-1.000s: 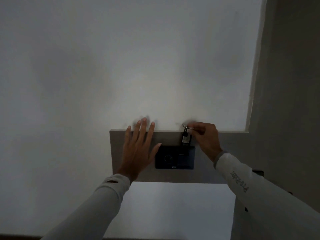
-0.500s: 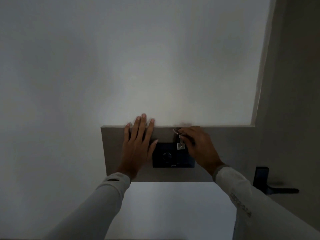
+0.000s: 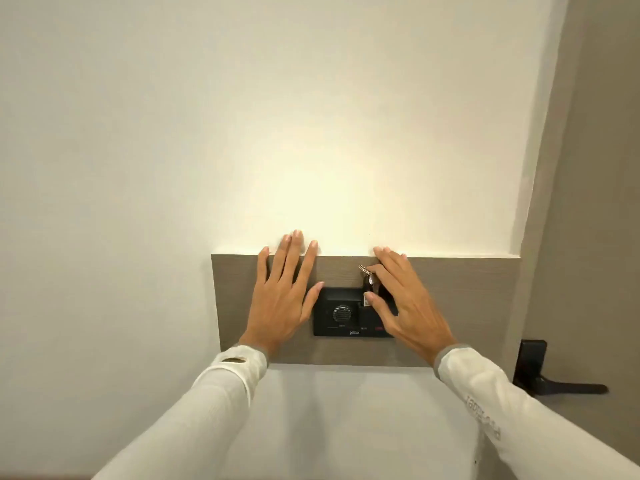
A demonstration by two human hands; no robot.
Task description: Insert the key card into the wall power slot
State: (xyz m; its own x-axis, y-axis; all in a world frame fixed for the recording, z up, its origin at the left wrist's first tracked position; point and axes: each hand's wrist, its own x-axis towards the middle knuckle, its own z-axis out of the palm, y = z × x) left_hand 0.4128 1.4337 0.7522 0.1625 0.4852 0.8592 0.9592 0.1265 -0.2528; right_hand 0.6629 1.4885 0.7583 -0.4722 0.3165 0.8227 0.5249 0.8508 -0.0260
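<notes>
A smooth cream wall [image 3: 311, 116] rises in front of you, with a flat rectangular panel [image 3: 467, 306] of taupe wood grain set into it and a matte black boxy power slot unit [image 3: 341, 313] — round slatted grille on its face — mounted on that panel. Your left hand [image 3: 282, 299] lies flat on the panel beside the unit, fingers spread. Your right hand [image 3: 403, 303] is loosely splayed too, its thumb touching the small dark key card [image 3: 367, 292] standing upright in the slot at the unit's top right — a metal ring [image 3: 363, 269] sticks up from it.

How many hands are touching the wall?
2. The left hand lies flat on the brown panel, left of the black switch box. The right hand is at the box's right side, by the key card.
</notes>
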